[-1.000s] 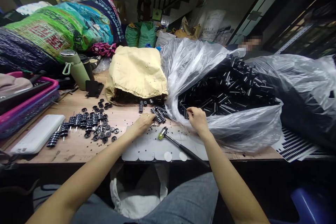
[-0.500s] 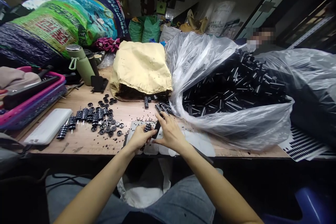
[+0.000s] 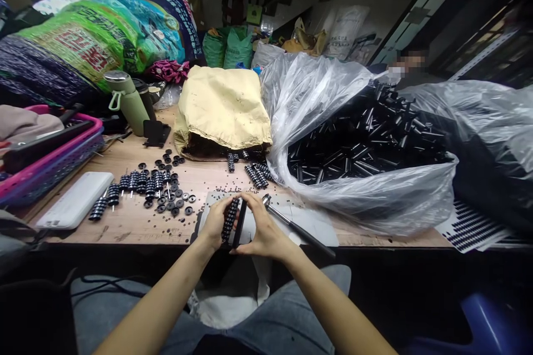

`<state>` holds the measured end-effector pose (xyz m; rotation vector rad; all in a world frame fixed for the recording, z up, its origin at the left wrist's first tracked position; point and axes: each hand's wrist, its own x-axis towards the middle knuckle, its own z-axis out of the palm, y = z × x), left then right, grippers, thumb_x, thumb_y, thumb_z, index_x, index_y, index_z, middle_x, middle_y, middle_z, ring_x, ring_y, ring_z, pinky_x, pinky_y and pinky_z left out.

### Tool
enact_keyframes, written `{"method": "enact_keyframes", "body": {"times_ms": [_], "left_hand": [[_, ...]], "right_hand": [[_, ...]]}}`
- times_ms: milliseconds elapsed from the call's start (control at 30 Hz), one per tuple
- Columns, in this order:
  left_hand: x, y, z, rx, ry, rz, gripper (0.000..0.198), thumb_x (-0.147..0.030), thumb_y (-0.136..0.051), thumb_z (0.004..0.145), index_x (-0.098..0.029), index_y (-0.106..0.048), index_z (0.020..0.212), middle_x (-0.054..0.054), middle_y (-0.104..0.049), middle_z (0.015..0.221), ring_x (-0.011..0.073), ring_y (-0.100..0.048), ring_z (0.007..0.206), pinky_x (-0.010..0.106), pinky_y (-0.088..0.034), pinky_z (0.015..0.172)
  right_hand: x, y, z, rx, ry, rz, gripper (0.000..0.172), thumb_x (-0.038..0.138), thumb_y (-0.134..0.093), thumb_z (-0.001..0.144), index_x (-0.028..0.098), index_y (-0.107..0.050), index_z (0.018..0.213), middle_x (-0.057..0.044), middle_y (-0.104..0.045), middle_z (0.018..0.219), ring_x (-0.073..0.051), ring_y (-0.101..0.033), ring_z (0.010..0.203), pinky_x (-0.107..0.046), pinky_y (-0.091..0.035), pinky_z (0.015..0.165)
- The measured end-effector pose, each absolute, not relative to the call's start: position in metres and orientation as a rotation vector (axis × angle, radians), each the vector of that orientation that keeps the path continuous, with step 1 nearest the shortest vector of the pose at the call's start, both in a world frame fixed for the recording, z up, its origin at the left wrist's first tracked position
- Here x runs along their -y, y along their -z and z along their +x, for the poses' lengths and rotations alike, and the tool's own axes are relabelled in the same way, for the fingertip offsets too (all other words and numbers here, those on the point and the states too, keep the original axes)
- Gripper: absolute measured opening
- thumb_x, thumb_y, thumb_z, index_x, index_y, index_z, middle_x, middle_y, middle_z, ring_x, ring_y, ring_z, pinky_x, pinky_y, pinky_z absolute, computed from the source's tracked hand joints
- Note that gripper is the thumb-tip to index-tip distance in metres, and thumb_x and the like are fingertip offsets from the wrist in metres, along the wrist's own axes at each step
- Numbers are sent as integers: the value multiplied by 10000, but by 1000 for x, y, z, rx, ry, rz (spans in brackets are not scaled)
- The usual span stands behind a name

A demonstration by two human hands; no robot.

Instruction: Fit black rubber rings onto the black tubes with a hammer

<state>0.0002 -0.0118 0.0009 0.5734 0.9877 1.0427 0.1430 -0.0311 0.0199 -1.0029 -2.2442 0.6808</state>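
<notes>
Knees: our own legs in grey trousers [image 3: 291, 316] lie nearest, below the surface's [image 3: 125, 227] front edge.
Left hand [image 3: 214, 224]: we see its fingers clenched around a ringed stack [image 3: 229, 221], held upright just above the front edge.
Right hand [image 3: 263, 232]: its fingers grasp a black tube [image 3: 240, 223], which stands upright, pressed side by side against the ringed stack.
White sheet [image 3: 310, 222]: it lies flat under and beyond both hands.
Hammer [image 3: 291, 223]: it rests on the sheet just right of our right hand, with its head toward the middle of the surface.
Loose discs [image 3: 172, 202]: we note small black rings scattered left of the hands, with pinned stacks [image 3: 135, 182] in a row just behind them.
White slab [image 3: 75, 199]: it lies flat at the far left, beside a pink basket [image 3: 50, 163].
Spare stacks [image 3: 256, 173]: a few lie at the mouth of the yellow sack [image 3: 225, 105].
Clear bag [image 3: 375, 199]: it stands open on the right and is full of black tubes [image 3: 366, 141].
Green bottle [image 3: 125, 101]: it stands upright behind the discs.
Printed sacks [image 3: 95, 39]: they are piled at the far left.
Another person [image 3: 406, 64]: we see this person beyond the bag.
</notes>
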Motion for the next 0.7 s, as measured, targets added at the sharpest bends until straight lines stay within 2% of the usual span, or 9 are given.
{"method": "enact_keyframes", "body": {"times_ms": [133, 300, 400, 500, 567, 633, 700], "left_hand": [[17, -10, 7, -1021, -1030, 477, 206, -328, -501, 750, -138, -545, 816, -28, -516, 513, 126, -539, 385, 234, -439, 370], [17, -18, 11, -1061, -959, 459, 167, -283, -486, 772, -125, -535, 793, -22, -505, 502, 116, -526, 360, 211, -421, 346], [17, -10, 10, -1070, -917, 584, 210, -290, -447, 799, -120, -560, 844, 10, -545, 576, 118, -544, 421, 241, -458, 414], [22, 8, 9, -1204, -998, 1051, 272, -285, -448, 805, -142, -573, 1000, 55, -583, 783, 146, -584, 636, 308, -504, 605], [28, 22, 8, -1331, -1059, 1543, 346, -242, -480, 791, -175, -529, 1127, 76, -561, 912, 178, -558, 820, 349, -479, 747], [32, 35, 7, -1391, -1004, 2015, 401, -173, -464, 797, -177, -478, 1197, 95, -543, 953, 195, -514, 909, 367, -450, 804], [33, 44, 5, -1395, -850, 2344, 402, -107, -403, 814, -153, -461, 1210, 113, -547, 943, 199, -506, 904, 371, -451, 786]], "right_hand": [[30, -15, 139, 2280, -712, -962, 1062, 387, -752, 532, 150, -110, 1343, -164, -227, 1357, -270, -181, 1291, -411, -218, 1065], [31, -6, 136, 2207, -757, -1056, 1082, 304, -770, 474, 160, -128, 1334, -155, -286, 1317, -273, -244, 1261, -405, -261, 1042], [34, 3, 133, 2137, -734, -1134, 1041, 222, -741, 462, 156, -158, 1322, -147, -304, 1298, -260, -270, 1242, -389, -280, 1032], [35, 16, 128, 2094, -689, -1233, 1017, 215, -718, 463, 143, -172, 1318, -157, -306, 1293, -278, -257, 1243, -422, -263, 1032], [35, 25, 126, 2076, -631, -1303, 965, 208, -685, 502, 137, -174, 1318, -166, -315, 1287, -288, -261, 1238, -451, -258, 1024], [36, 31, 130, 2080, -560, -1372, 901, 200, -652, 557, 142, -178, 1320, -169, -318, 1288, -285, -276, 1230, -457, -277, 1008], [38, 33, 145, 2100, -437, -1483, 835, 230, -649, 606, 156, -211, 1313, -163, -319, 1294, -282, -295, 1217, -454, -309, 981]]}}
